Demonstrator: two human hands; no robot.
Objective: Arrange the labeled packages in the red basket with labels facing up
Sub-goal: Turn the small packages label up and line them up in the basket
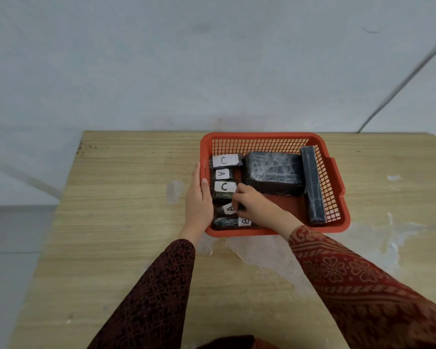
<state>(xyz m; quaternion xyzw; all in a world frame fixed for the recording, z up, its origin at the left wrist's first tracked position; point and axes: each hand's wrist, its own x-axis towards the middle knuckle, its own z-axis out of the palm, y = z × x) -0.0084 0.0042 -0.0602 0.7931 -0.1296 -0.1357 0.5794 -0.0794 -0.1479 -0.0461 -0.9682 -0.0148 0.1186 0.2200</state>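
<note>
A red basket (337,187) sits on the wooden table. Along its left side lie several small black packages in a row, white labels up: a C package (225,161), an A package (222,174), a second C package (224,187), a second A package (229,209) and a B package (244,221). A large black package (273,171) and a long black package (312,185) show no label. My left hand (199,200) rests against the basket's left wall, thumb over the rim. My right hand (254,204) is inside, fingers closed on the second A package.
The wooden table (126,222) has worn white patches in front of and to the right of the basket. A pale wall stands right behind the table's far edge. A grey cable (400,84) runs down the wall at the right.
</note>
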